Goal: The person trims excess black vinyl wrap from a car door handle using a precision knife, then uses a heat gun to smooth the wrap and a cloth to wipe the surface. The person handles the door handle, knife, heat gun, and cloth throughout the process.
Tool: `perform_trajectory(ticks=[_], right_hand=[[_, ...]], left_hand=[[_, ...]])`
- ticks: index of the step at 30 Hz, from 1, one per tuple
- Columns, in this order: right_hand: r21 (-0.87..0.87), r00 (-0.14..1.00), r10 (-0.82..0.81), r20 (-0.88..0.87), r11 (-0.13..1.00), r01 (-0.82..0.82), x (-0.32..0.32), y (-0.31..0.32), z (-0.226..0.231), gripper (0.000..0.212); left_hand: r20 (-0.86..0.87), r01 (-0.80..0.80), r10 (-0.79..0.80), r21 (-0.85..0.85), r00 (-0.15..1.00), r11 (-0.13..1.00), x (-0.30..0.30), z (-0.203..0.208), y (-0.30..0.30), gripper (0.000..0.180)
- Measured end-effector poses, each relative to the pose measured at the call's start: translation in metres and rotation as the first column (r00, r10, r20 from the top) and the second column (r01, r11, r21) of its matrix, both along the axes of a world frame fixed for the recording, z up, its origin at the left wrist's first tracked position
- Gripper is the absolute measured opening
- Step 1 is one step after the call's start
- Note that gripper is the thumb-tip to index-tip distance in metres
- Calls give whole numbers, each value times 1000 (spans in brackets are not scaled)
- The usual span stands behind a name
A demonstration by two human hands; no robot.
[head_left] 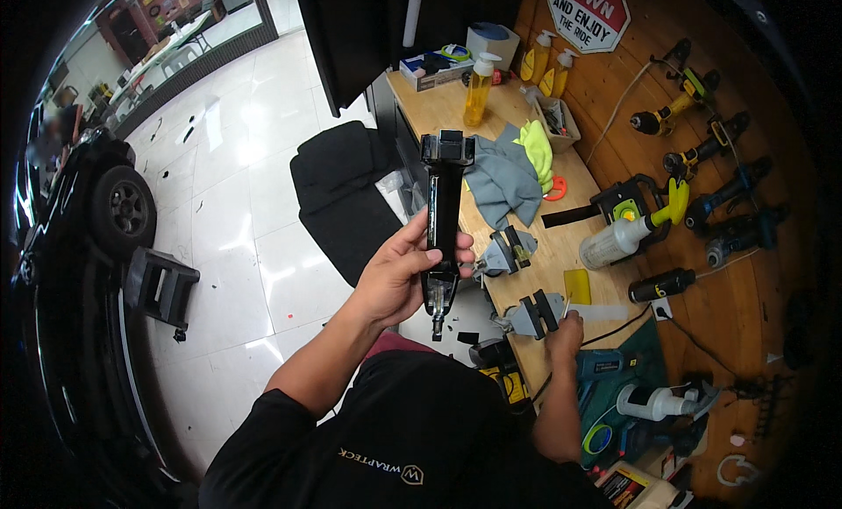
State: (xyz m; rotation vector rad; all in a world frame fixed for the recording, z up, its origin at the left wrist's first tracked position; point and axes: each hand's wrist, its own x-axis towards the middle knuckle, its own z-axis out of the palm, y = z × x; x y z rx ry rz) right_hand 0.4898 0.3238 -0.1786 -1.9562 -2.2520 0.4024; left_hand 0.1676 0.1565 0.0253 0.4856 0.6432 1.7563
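Note:
My left hand (399, 272) is wrapped round a long glossy black part (445, 202), held upright in front of me. Its upper end is blocky, and a narrow metal-like piece sticks out at the lower end. Over the bench, my right hand (566, 335) has its fingers closed beside the nearer grey vise (535, 314). Something thin and pale shows at those fingertips, too small to name. A second vise (507, 251) stands just beyond, and a small yellow flat piece (577, 286) lies by my right hand.
The wooden bench (504, 290) carries a grey cloth (507, 176), a white spray bottle (618, 240) and a yellow pump bottle (478, 90). Power drills (671, 113) hang on the wall at right. Left are a black car (61, 272) and a step stool (162, 285); black mats (338, 193) lie on the floor.

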Motion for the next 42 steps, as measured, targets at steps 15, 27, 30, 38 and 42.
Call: perform_trajectory(ticks=[15,27,30,38,42], right_hand=[[-93,254,80,-964,792,-603,-88,-115,199,26],[-41,389,675,-627,469,-882,-211,-234,246,31],[-53,360,726,-586,408,-911,-250,-264,245,29],[18,203,845,-495,243,-970,-325,-338,235,33],[43,117,862,-493,159,-986,-348,-366,233,35]], left_hand=[[142,-273,262,70,955,959,23,5,-79,44],[298,-516,463,133,835,846,-49,-16,-181,44],[275,-576,531,122,802,808,-74,-23,-218,45],[327,-698,638,106,697,709,-124,-44,-298,50],[301,-777,727,85,617,624,-138,-52,-333,50]])
